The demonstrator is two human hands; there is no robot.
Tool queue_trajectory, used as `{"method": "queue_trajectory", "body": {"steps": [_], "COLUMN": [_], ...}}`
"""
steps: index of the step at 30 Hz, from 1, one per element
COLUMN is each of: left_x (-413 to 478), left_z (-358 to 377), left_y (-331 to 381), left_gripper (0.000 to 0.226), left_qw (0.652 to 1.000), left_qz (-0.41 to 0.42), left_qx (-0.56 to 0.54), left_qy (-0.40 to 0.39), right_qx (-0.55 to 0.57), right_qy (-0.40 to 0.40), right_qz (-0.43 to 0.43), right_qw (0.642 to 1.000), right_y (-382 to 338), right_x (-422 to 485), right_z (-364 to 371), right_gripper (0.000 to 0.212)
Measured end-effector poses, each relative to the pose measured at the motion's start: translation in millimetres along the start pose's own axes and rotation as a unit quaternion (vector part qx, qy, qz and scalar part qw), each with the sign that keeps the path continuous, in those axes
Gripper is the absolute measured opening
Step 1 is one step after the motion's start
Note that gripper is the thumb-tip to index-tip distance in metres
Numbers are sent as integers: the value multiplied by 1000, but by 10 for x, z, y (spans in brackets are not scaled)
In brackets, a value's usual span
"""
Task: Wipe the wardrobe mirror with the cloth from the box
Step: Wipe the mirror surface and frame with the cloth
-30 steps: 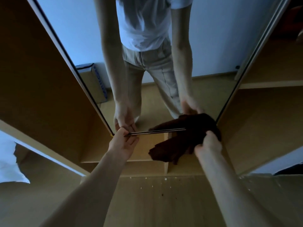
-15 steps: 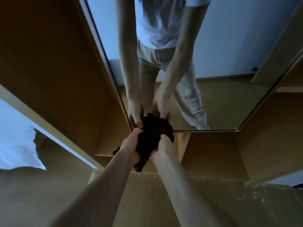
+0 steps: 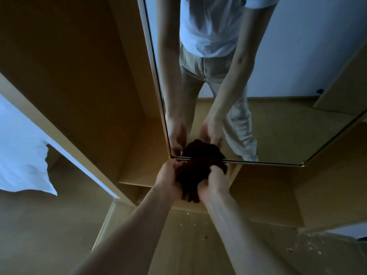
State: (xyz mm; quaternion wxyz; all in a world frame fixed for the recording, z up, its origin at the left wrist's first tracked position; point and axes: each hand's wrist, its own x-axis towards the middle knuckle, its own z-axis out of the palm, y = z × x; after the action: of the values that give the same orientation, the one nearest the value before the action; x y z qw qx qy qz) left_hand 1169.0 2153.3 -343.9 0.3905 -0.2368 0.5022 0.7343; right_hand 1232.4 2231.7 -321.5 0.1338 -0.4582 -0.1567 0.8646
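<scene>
A dark brown cloth (image 3: pixel 195 175) is bunched into a ball at the mirror's lower left corner. My left hand (image 3: pixel 168 176) grips its left side and my right hand (image 3: pixel 215 183) grips its right side. The wardrobe mirror (image 3: pixel 278 108) fills the upper right of the head view, with a thin metal frame along its bottom edge. It reflects my arms, white shirt, light trousers and the top of the cloth. The cloth's lower end hangs between my wrists. No box is in view.
Wooden wardrobe panels and open shelves (image 3: pixel 89 76) stand left of and below the mirror. A white pillow (image 3: pixel 21 171) lies at the far left. The wooden floor (image 3: pixel 188 245) below my arms carries small light specks.
One second ago my right hand alone held the spread cloth at the mirror's lower right. It moved left, my left hand took hold too, and the cloth is now bunched.
</scene>
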Motion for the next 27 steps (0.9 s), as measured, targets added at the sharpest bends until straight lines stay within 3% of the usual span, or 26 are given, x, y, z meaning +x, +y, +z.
{"method": "queue_trajectory", "body": {"steps": [4, 6, 7, 9, 11, 12, 13, 15, 18, 21, 24, 27], "left_x": [-61, -79, -53, -43, -68, -81, -82, -83, -77, -70, -92, -72], "left_z": [-196, -364, -463, -567, -544, -497, -450, -379, -270, -114, 161, 518], "left_y": [-16, -93, -156, -295, -399, -426, -433, -426, -362, -303, -302, -424], "left_gripper": [27, 26, 27, 38, 52, 54, 53, 49, 48, 53, 62, 71], "left_qw": [995, 977, 967, 966, 985, 989, 991, 994, 998, 998, 995, 989], "left_qz": [24, 70, 94, 93, 36, 18, 8, 2, 9, -4, -9, -2], "left_qx": [94, 187, 227, 239, 164, 124, 95, 62, 34, -22, -72, -109], "left_qy": [31, 70, 74, 29, -45, -73, -92, -89, -54, -50, -68, -105], "right_qx": [-154, -295, -384, -569, -675, -691, -686, -617, -476, -246, -96, -54], "right_qy": [-67, -56, -46, -42, -91, -121, -149, -168, -50, 32, 55, 48], "right_qz": [40, 13, -21, -124, -185, -190, -184, -172, -175, -92, -71, -62], "right_qw": [985, 954, 922, 812, 708, 687, 689, 749, 860, 964, 991, 995], "right_y": [134, 95, 99, 170, 307, 362, 376, 270, -42, -350, -560, -668], "right_x": [41, 80, 104, 132, 107, 87, 65, 53, 165, 253, 200, 165], "right_z": [3, -38, -57, -75, -73, -69, -60, -33, -102, -300, -385, -360], "right_gripper": [26, 31, 34, 38, 39, 39, 41, 46, 40, 25, 12, 16]}}
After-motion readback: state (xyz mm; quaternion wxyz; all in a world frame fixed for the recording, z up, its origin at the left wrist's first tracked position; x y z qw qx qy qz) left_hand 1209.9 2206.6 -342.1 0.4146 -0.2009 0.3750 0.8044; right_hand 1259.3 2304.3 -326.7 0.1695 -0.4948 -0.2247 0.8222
